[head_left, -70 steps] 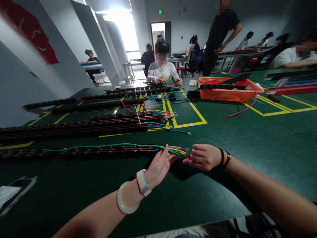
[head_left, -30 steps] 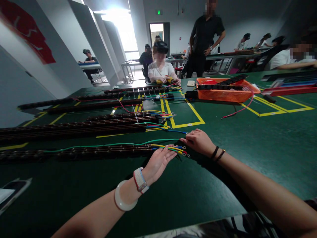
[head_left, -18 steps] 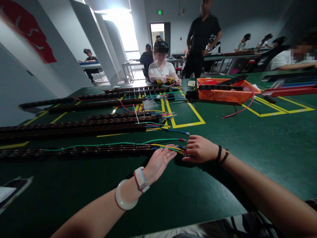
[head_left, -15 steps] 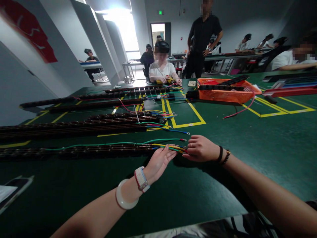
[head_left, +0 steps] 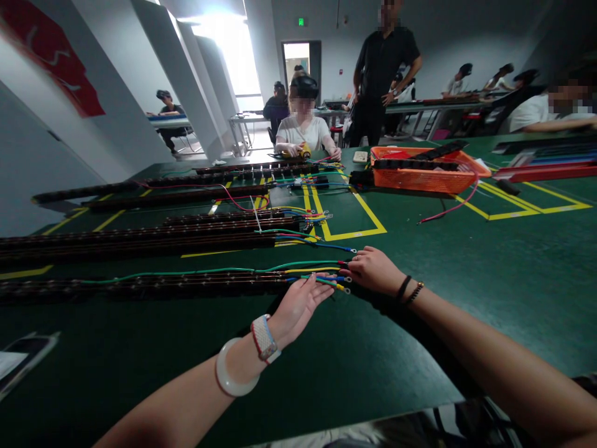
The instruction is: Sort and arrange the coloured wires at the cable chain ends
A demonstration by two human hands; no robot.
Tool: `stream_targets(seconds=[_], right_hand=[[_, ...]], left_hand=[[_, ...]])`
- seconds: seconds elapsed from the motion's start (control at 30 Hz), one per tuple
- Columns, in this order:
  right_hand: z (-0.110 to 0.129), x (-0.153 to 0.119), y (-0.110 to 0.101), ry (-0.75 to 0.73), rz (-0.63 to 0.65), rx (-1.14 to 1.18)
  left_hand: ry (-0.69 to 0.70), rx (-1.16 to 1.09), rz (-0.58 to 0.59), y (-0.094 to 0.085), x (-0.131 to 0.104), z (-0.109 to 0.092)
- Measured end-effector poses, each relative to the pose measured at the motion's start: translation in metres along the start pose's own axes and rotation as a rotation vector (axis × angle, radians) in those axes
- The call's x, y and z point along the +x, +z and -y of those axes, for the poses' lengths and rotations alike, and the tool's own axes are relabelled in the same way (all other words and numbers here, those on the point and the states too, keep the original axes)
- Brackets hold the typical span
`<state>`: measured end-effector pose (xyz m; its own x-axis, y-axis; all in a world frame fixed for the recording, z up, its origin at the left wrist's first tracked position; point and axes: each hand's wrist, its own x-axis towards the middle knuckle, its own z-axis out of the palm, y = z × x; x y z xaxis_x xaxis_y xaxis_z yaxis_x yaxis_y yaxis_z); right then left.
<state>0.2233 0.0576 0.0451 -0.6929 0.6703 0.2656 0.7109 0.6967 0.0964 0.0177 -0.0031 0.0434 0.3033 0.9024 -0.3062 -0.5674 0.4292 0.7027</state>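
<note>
My left hand (head_left: 301, 305) is palm up, fingers long, with a blue wire (head_left: 338, 279) and a green-yellow wire (head_left: 329, 283) lying across them under the thumb. Ring terminals show at both wire ends. My right hand (head_left: 375, 270) pinches the end of a yellow wire (head_left: 312, 270); its fingertips hide that end. Right by those fingers lies the red-sleeved end of a long green wire (head_left: 308, 264). These wires come out of a long black cable chain (head_left: 186, 285) lying across the green table (head_left: 420, 373).
Beyond lie more black cable chains (head_left: 209, 239) with wire ends. At the back an orange basket (head_left: 424, 180) holds black chain pieces, beside a phone (head_left: 360, 157). A seated co-worker (head_left: 303, 130) holds a yellow tool (head_left: 304, 151). Red and grey strips (head_left: 545, 168) lie far right.
My right hand has shifted slightly left and away from me, parting the yellow wire from the others. The blue and green-yellow wires' terminals now show. My left hand has hardly moved.
</note>
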Motion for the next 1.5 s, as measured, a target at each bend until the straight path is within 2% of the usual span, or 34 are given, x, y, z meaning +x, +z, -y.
stream_targets(seconds=[0.23, 0.37, 0.53, 0.6, 0.73, 0.83, 0.93, 1.07, 1.17, 1.23, 1.5], right_hand=[[0.005, 0.002, 0.000, 0.078, 0.008, -0.021], [0.004, 0.001, -0.002, 0.026, -0.011, 0.041], [0.004, -0.002, -0.013, -0.045, -0.144, 0.090], [0.006, -0.004, -0.018, -0.129, -0.182, 0.093], [0.012, -0.005, -0.021, -0.365, -0.173, 0.030], [0.015, -0.005, -0.016, -0.446, -0.163, -0.001], [0.015, -0.005, -0.013, -0.416, -0.195, 0.018], [0.015, -0.005, -0.014, -0.230, -0.272, 0.074], [0.015, -0.002, -0.017, -0.108, -0.215, 0.123], [0.015, -0.001, -0.018, -0.076, -0.142, 0.152], [0.018, 0.001, -0.011, -0.177, 0.042, 0.064]], left_hand=[[0.003, -0.008, 0.006, 0.000, 0.000, 0.001], [-0.005, -0.008, 0.004, 0.000, 0.000, 0.000], [0.011, -0.016, 0.026, -0.002, 0.002, 0.002], [0.012, -0.021, 0.035, -0.003, 0.002, 0.003], [0.014, -0.023, 0.056, -0.005, 0.004, 0.004], [0.018, -0.020, 0.048, -0.005, 0.004, 0.005], [0.015, -0.016, 0.045, -0.003, 0.003, 0.004], [-0.005, 0.001, 0.090, -0.002, 0.001, 0.001], [-0.060, 0.021, 0.088, -0.002, -0.001, -0.001], [-0.092, 0.038, 0.086, -0.002, -0.003, -0.002], [-0.104, 0.081, 0.116, -0.005, -0.004, -0.001]])
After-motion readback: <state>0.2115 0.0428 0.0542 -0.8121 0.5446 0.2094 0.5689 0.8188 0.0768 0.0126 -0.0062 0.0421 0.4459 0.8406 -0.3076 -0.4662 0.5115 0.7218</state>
